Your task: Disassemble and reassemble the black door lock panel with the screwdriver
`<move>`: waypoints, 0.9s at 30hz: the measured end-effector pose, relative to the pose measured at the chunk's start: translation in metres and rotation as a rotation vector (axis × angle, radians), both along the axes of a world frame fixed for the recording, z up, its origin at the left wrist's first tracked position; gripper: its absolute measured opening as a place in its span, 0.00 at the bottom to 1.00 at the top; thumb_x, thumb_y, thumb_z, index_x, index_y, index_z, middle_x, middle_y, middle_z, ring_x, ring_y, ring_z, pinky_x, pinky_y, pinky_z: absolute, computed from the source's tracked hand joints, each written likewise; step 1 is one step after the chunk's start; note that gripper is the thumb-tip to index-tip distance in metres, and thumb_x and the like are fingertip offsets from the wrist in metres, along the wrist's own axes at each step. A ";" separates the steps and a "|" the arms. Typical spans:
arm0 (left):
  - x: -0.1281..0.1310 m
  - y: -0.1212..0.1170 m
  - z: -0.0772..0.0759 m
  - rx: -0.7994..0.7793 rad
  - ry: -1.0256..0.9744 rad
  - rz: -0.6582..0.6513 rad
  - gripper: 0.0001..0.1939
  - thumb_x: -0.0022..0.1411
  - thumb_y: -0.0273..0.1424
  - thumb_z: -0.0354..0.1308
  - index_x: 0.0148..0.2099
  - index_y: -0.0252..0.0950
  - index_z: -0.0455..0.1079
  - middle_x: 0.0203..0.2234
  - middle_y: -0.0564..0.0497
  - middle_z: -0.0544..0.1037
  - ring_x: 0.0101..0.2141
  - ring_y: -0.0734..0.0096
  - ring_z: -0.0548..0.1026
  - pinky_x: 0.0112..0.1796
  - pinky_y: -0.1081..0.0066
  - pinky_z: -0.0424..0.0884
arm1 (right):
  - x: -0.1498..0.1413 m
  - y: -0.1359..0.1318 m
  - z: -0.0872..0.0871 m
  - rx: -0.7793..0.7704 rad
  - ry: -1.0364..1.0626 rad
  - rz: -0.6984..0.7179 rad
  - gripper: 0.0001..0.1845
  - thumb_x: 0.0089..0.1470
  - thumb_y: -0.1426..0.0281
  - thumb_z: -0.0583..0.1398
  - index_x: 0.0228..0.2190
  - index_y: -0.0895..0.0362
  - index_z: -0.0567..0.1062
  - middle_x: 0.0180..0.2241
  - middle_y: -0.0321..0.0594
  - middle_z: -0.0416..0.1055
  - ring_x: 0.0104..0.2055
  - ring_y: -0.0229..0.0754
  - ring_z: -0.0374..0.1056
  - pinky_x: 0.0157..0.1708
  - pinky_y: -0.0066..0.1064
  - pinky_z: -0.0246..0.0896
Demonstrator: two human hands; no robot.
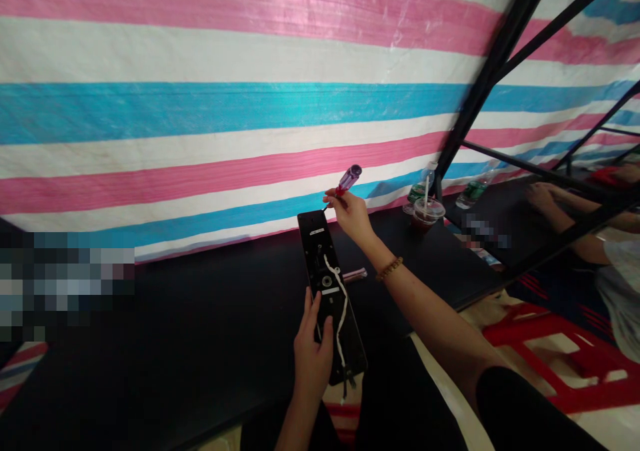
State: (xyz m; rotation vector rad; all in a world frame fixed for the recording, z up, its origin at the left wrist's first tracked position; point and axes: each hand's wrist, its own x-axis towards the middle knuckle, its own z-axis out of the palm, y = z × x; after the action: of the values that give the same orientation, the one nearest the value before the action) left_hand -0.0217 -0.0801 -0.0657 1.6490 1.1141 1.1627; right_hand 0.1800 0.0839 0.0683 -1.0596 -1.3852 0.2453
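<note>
A long black panel [355, 334] lies lengthwise away from me, partly over the table's near edge, with its inner side up. A white cable [342, 324] runs along it to dark connectors at the near end. My left hand [313, 347] rests on the panel's left side, fingers stretched out and thumb apart. My right hand [353, 216] is closed around a screwdriver [349, 179] with a clear purple and red handle. The screwdriver slants down to the panel's far end; whether its tip sits in a screw is too small to tell.
A small pinkish, shiny item [355, 275] lies right of the panel on the black table [200, 331]. A lidded drink cup [428, 212] and bottles stand at the back right. Black frame bars [480, 97] rise there. Another person's arms [565, 217] and a red stool [555, 351] are farther right.
</note>
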 end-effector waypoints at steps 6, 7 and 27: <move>0.000 0.000 0.000 0.007 0.002 0.006 0.25 0.70 0.36 0.53 0.68 0.45 0.63 0.71 0.48 0.56 0.68 0.58 0.59 0.65 0.59 0.58 | -0.005 0.003 -0.001 0.028 0.022 -0.144 0.09 0.56 0.62 0.65 0.31 0.55 0.79 0.31 0.40 0.78 0.33 0.44 0.76 0.36 0.34 0.73; -0.001 0.000 0.000 0.004 0.003 0.004 0.25 0.70 0.36 0.53 0.68 0.45 0.63 0.71 0.48 0.56 0.68 0.58 0.59 0.65 0.59 0.58 | -0.005 0.003 -0.002 0.024 0.037 -0.145 0.08 0.56 0.63 0.65 0.32 0.55 0.79 0.30 0.39 0.78 0.33 0.44 0.76 0.37 0.34 0.72; 0.000 0.002 -0.001 0.002 0.006 0.007 0.25 0.71 0.36 0.53 0.68 0.45 0.63 0.71 0.47 0.55 0.68 0.57 0.58 0.66 0.56 0.57 | 0.002 -0.006 -0.011 0.025 0.032 -0.004 0.16 0.64 0.55 0.56 0.36 0.54 0.73 0.35 0.43 0.79 0.36 0.45 0.79 0.40 0.37 0.76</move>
State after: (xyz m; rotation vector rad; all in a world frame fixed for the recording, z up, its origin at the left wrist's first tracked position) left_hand -0.0220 -0.0786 -0.0671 1.6521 1.1244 1.1640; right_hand 0.1816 0.0782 0.0573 -1.0335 -1.3537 0.2402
